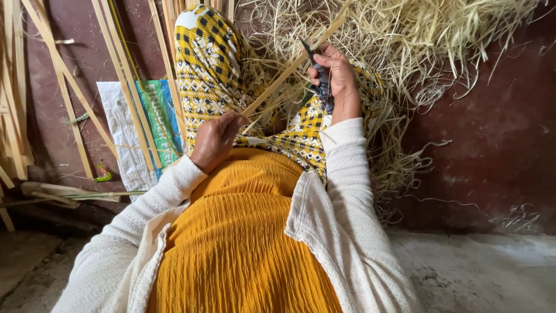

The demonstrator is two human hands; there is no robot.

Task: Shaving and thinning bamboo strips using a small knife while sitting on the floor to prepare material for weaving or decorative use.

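Bamboo strip (292, 64) slanting from the closed left hand (215, 139) up-right past the right hand (335, 78), which grips a dark knife (319, 72) against it.

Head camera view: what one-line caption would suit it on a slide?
Left hand grips a pale strip; right hand holds a dark blade against it.

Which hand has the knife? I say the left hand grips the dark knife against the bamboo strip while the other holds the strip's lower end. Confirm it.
Wrong hand. In the head view the right hand grips the dark knife against the bamboo strip; the left hand holds the strip's lower end.
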